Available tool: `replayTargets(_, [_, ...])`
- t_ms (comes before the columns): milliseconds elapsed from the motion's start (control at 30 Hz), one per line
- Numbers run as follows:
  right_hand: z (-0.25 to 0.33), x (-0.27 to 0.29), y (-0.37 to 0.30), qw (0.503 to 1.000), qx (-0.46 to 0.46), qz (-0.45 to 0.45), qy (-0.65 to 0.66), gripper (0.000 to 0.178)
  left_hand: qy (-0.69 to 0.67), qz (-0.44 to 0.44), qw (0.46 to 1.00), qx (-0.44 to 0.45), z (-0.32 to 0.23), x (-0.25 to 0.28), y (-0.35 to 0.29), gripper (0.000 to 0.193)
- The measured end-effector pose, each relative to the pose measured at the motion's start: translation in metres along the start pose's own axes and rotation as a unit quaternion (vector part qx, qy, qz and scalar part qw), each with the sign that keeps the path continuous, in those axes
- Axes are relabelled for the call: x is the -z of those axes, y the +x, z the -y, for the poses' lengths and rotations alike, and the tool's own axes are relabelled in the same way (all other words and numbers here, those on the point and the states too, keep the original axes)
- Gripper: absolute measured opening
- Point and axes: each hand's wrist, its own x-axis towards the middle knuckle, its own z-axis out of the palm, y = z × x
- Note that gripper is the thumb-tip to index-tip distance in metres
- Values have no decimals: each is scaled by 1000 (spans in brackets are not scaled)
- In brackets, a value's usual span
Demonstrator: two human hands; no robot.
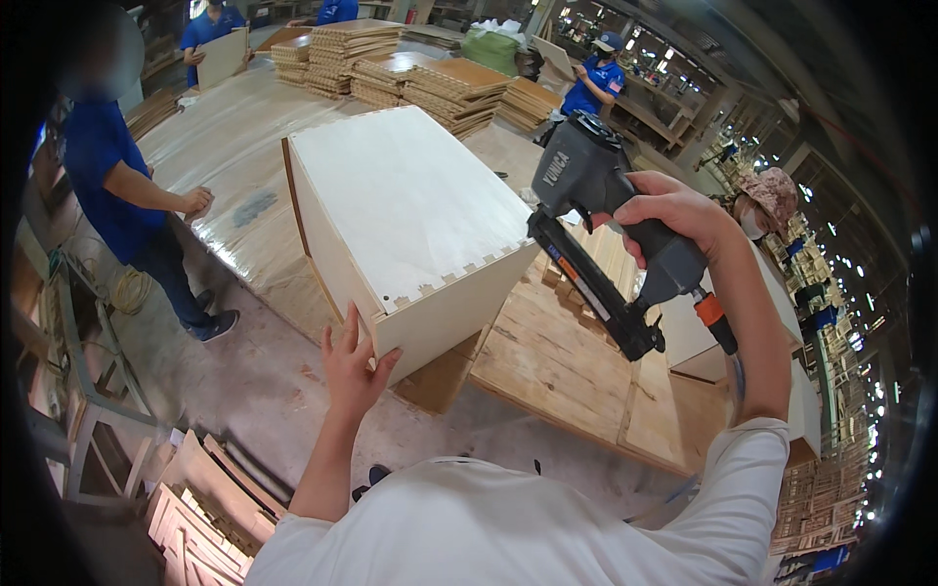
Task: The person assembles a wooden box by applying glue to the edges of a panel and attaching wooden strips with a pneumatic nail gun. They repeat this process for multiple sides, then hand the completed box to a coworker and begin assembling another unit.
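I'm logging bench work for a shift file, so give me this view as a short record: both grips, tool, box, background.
Left grip: fingers spread, at the box's near left corner
Right grip: closed around the nail gun's handle
Nail gun: dark, hose attached; contact with box unclear
Box: pale panels, notched joint along near top edge
Background: stacked boards; co-worker in blue at left

Two hands (682,207), gripped nail gun (589,174), white box (405,190)

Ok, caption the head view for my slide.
Right hand grips a nail gun; left hand touches a box.
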Motion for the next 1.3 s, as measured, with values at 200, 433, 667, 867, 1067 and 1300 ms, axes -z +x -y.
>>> replayTargets(200, [5,-18,-4,998,14,65,22,33,-1,-4,1000,-6,-4,3,2,29])
replayTargets(433, [10,-33,-3,995,1,95,25,29,7,3,1000,4,-4,2,1,30])
replayTargets(667, [13,-37,0,994,9,107,-30,33,-11,-7,1000,11,-1,1,0,30])
replayTargets(867, [26,-60,-14,991,22,128,-3,36,-7,-2,1000,11,1,-2,-1,30])
replayTargets(1067, [36,-82,-10,979,33,198,-33,33,3,1,1000,12,4,-1,-2,32])
replayTargets(1300, [34,-82,-11,972,23,217,-84,30,-91,14,996,-3,23,7,-4,23])
